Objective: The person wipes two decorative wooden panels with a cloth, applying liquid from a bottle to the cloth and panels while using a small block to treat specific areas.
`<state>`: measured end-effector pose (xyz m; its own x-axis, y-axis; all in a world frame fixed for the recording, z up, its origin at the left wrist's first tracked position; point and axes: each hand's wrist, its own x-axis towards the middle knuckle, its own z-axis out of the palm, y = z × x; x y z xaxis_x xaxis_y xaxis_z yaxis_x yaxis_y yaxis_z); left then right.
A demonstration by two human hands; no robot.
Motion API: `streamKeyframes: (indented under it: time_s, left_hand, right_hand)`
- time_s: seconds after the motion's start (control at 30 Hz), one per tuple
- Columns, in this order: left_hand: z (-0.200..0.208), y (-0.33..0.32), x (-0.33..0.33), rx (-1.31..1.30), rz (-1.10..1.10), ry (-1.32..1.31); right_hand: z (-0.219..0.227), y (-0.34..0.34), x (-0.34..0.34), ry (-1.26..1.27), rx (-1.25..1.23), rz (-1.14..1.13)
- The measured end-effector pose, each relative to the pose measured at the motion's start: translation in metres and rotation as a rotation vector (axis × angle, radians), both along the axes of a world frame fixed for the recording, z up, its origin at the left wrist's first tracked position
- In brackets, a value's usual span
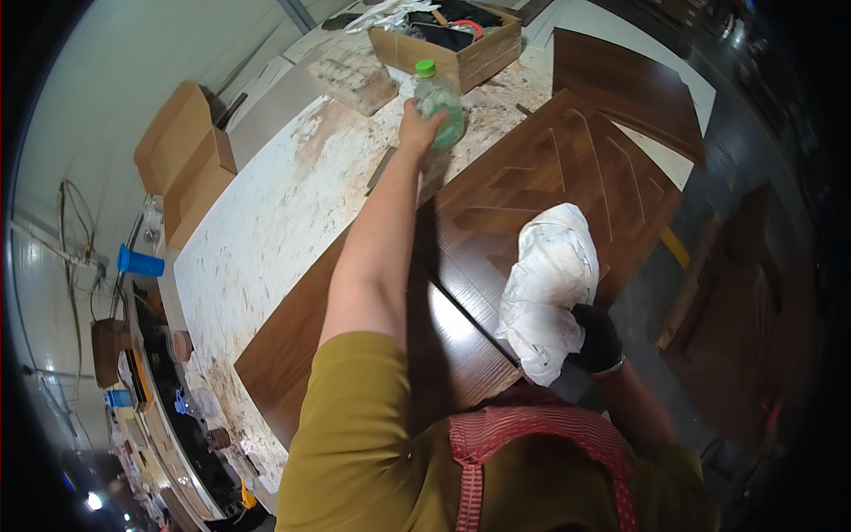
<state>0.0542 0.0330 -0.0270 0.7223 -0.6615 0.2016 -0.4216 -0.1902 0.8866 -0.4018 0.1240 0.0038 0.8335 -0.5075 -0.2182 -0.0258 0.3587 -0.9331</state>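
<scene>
My left hand (420,127) reaches to the far side of the table, its fingers wrapped round a clear plastic bottle (448,111) with a green cap. The bottle stands nearly upright, and its lower end is by the dark wood panel. My right hand (599,340), in a black glove, grips a bunched white cloth (551,284) close to my body. That cloth hangs over a brown wooden panel (523,191) with carved grooves, and it partly hides the panel's near edge. Some of the right hand's fingers are hidden behind the cloth.
Beyond the bottle stands a wooden box (461,58) of tools, beside a wrapped block (353,80). A second brown panel (625,93) lies at the far right. An open cardboard box (191,168) and a blue cup (140,261) are at the left of the stained white tabletop (275,208).
</scene>
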Motion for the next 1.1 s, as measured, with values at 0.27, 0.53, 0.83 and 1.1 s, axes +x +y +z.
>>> streamKeyframes:
  time_s: [0.27, 0.53, 0.83, 1.1]
  left_hand:
    - [0.135, 0.119, -0.037, -0.278, -0.144, -0.053]
    - [0.200, 0.331, -0.133, 0.525, -0.306, -0.967]
    - [0.197, 0.385, -0.157, 0.681, -0.173, -1.134]
    - [0.199, 0.389, -0.165, 0.754, -0.336, -1.319]
  right_hand:
    - [0.036, -0.021, 0.026, -0.037, 0.372, 0.005]
    - [0.062, 0.049, 0.122, -0.105, 0.133, 0.205]
    - [0.081, 0.109, 0.149, -0.283, 0.191, 0.319]
    - [0.076, 0.131, 0.131, -0.169, 0.432, 0.283]
